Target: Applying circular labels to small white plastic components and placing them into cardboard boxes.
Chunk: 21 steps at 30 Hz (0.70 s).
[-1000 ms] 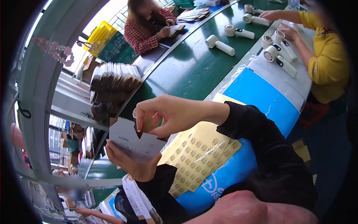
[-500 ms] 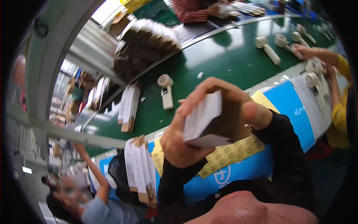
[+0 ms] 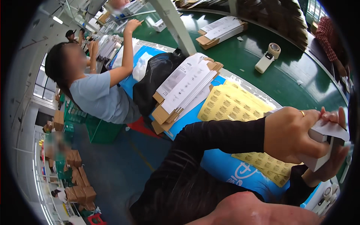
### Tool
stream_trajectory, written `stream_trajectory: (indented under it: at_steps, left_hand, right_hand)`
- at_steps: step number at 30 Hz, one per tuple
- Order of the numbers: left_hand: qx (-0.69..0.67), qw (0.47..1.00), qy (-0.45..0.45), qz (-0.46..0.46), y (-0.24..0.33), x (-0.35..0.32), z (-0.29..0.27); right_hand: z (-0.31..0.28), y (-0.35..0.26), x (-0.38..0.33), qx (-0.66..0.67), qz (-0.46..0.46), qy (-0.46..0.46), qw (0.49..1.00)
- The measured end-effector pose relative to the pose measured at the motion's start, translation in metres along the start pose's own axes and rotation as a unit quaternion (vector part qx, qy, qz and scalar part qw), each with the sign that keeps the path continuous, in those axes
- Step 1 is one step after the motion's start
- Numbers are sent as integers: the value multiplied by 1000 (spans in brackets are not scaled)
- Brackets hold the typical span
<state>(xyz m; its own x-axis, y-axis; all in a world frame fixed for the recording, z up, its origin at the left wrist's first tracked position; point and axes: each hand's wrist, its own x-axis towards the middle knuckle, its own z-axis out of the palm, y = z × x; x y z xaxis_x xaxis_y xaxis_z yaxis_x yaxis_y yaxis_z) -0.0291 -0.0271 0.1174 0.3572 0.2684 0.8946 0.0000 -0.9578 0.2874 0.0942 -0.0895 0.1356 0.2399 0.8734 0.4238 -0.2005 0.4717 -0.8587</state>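
Note:
At the right, a small white cardboard box (image 3: 315,162) is between my two hands, with a white flap (image 3: 335,130) standing out at its top. My left hand (image 3: 284,133), wearing a ring, grips its near side with curled fingers. Low on the far side of the box, my right hand (image 3: 330,168) holds on, partly hidden behind it. Beneath my left forearm lie yellow sheets of printed labels (image 3: 228,105) on a blue covering (image 3: 221,165). Left of the sheets is a stack of flattened white boxes (image 3: 183,84) with brown insides.
A white handheld tape dispenser (image 3: 267,60) lies on the green table (image 3: 288,73). More flattened boxes (image 3: 223,32) lie beyond, near a metal post (image 3: 174,28). A co-worker in light blue (image 3: 99,90) sits left, beside a black bag (image 3: 155,75). Another person's checked sleeve (image 3: 325,39) shows far right.
The view has swung left, so my hands and the box now appear at the right edge. The box has turned within my grip, and both hands still hold it.

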Motion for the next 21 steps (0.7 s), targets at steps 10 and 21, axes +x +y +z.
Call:
stream_trajectory:
  at_steps: [10,21]
  left_hand:
    - [-123,991,10,50,-1,-5,18]
    - [-123,990,-7,70,-10,-4,19]
  right_hand:
    - [-25,19,-5,181,-133,-130,966]
    - [-13,-1,-3,-58,-92,-134,985]
